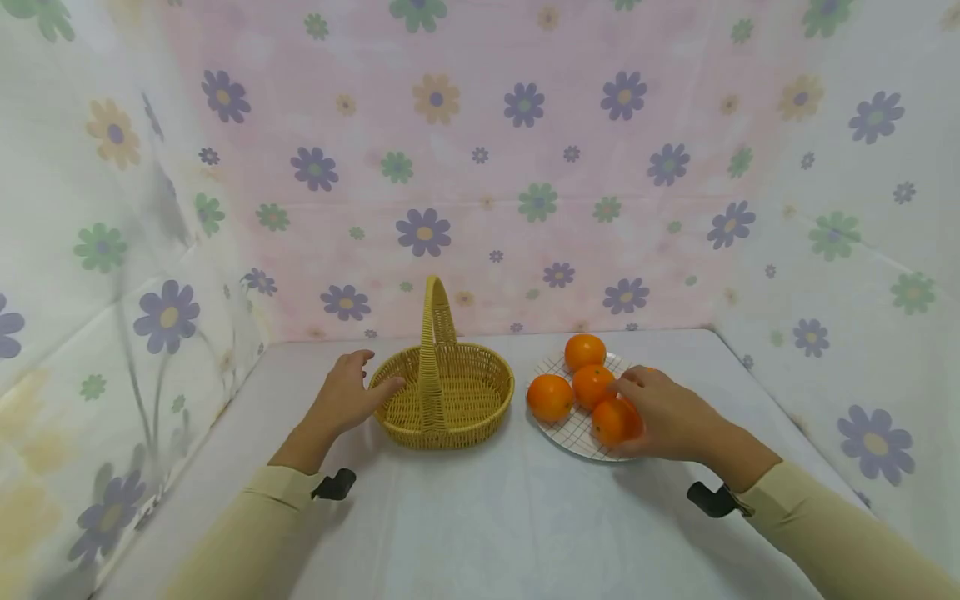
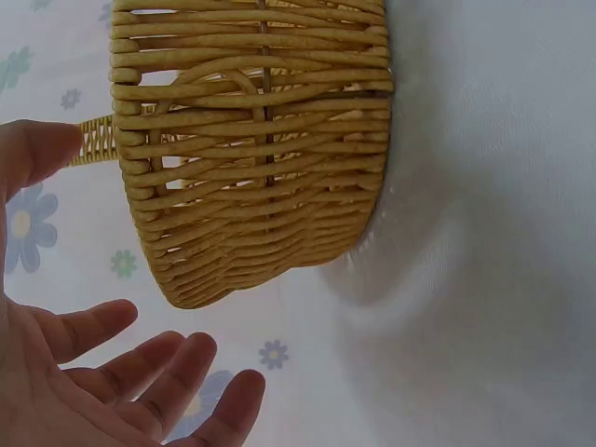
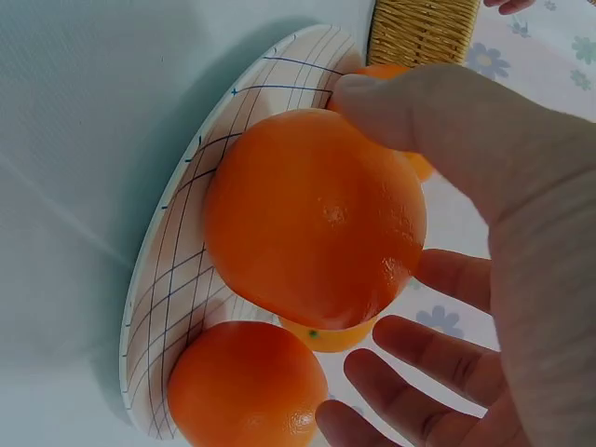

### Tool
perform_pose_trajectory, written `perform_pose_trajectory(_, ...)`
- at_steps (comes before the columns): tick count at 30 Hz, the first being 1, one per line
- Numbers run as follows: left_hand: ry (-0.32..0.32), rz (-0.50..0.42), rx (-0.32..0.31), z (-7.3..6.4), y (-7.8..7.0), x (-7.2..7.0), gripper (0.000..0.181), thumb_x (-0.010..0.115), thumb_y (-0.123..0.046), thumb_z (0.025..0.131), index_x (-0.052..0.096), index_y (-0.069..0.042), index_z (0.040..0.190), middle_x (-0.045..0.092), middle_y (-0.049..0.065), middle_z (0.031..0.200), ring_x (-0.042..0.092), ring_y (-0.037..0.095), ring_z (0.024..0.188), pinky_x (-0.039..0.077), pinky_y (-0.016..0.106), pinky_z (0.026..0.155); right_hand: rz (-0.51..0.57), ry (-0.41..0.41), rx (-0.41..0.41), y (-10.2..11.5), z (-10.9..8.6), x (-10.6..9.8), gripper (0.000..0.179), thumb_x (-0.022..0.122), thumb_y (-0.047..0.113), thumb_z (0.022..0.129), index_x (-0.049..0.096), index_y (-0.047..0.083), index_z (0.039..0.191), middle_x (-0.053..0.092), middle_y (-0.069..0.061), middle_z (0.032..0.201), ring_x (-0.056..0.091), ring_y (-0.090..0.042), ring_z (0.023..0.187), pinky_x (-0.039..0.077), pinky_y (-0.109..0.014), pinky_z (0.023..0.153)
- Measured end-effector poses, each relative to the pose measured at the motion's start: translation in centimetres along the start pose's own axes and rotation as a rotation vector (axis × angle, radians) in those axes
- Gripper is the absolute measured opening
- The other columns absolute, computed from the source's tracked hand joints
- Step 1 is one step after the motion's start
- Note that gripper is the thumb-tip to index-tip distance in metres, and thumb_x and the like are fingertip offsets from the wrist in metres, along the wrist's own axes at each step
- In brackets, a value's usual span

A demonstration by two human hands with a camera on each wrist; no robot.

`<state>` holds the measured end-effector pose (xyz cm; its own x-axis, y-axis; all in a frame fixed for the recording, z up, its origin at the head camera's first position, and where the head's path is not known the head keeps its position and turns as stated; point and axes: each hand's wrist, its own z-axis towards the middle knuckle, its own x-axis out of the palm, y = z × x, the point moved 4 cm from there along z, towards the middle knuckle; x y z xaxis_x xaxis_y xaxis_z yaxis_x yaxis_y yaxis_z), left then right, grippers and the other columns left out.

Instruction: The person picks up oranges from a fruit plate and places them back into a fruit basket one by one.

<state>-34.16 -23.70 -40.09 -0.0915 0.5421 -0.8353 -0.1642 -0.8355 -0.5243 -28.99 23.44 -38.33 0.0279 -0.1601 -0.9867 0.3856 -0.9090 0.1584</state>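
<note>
A yellow wicker basket (image 1: 480, 433) with a tall arched handle stands on the table; in the left wrist view its woven side (image 2: 251, 177) fills the upper part. At its left end my left hand (image 1: 347, 393) is held with fingers spread, thumb near the rim and nothing in its grasp. To the right, several oranges lie on a checked plate (image 1: 567, 433). My right hand (image 1: 667, 417) reaches over the plate's right side, thumb and fingers spread about the nearest orange (image 3: 312, 219). Another orange (image 3: 247, 386) lies beside it, and one behind my hand is mostly hidden.
A white cloth covers the table (image 1: 450, 525). Flowered fabric (image 1: 487, 175) hangs behind it and along both sides. A dark wrist mount (image 1: 335, 485) sits at my left cuff, another (image 1: 711, 500) at my right.
</note>
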Motion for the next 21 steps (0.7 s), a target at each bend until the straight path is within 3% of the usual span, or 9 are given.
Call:
perform_pose_trajectory(7, 0.011, -0.118, -0.093, 0.2, 0.5, 0.5, 0.079, 0.067, -0.050, 0.096, 0.041, 0.001, 0.151, 0.048, 0.027, 0.151, 0.055, 0.044, 0.133, 0.055, 0.058, 0.102, 0.016, -0.006, -0.019, 0.0, -0.1, 0.4, 0.079, 0.090, 0.049, 0.076, 0.060, 0.020, 0.143, 0.056, -0.011, 0.140, 0.059, -0.029, 0.119, 0.060, -0.052, 0.097)
perform_pose_trajectory(17, 0.027, -0.243, -0.237, 0.3, 1.6, 1.4, 0.072, 0.067, -0.044, 0.095, 0.043, -0.003, 0.150, 0.051, 0.022, 0.151, 0.053, 0.040, 0.136, 0.055, 0.054, 0.106, 0.027, -0.007, -0.038, 0.0, -0.1, 0.7, 0.078, 0.093, 0.040, 0.074, 0.061, 0.019, 0.142, 0.057, -0.007, 0.134, 0.060, -0.025, 0.111, 0.062, -0.050, 0.094)
perform_pose_trajectory(21, 0.021, -0.324, -0.273, 0.2, 1.7, 1.4, 0.068, 0.065, -0.038, 0.097, 0.043, -0.003, 0.151, 0.050, 0.022, 0.151, 0.052, 0.040, 0.137, 0.058, 0.048, 0.102, 0.028, -0.010, -0.032, -0.1, -0.1, 0.9, 0.075, 0.094, 0.034, 0.073, 0.061, 0.019, 0.139, 0.057, -0.006, 0.132, 0.061, -0.024, 0.109, 0.061, -0.051, 0.094)
